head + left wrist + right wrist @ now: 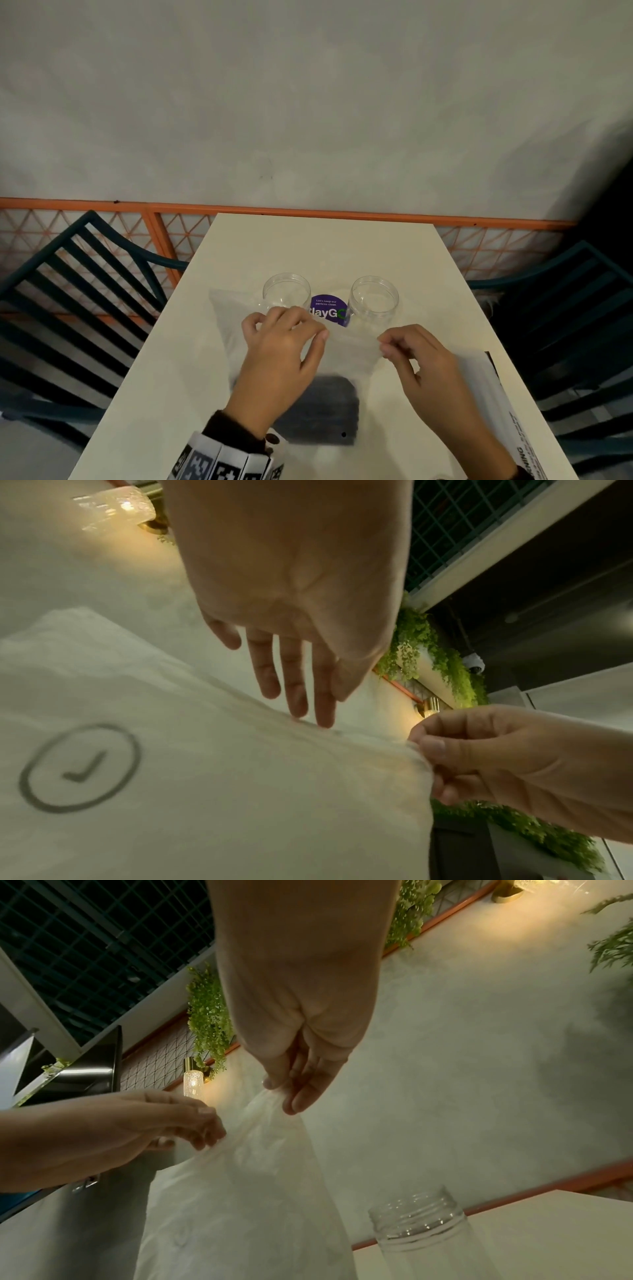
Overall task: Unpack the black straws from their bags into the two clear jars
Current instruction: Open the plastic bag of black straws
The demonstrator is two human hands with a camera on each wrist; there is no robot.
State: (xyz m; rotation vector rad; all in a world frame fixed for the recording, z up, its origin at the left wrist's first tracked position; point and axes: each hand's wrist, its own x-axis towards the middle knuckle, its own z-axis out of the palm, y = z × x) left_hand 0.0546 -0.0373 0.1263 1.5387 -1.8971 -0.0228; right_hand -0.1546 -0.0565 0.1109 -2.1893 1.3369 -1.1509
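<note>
Your left hand (279,346) and right hand (421,359) each pinch the top edge of the bag (349,349), held up over the surface (164,394). The black straws (325,407) sit low in it, below your fingers (320,334). The two jars (286,291) stand just behind.

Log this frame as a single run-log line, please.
stage: opening bag | left hand: pinches bag top edge | right hand: pinches same edge | black straws: still bagged | jars: empty, upright

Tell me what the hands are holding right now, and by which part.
Both hands pinch the top edge of the translucent plastic bag with the dark straws inside: left hand at the middle, right hand at its right corner.
</note>
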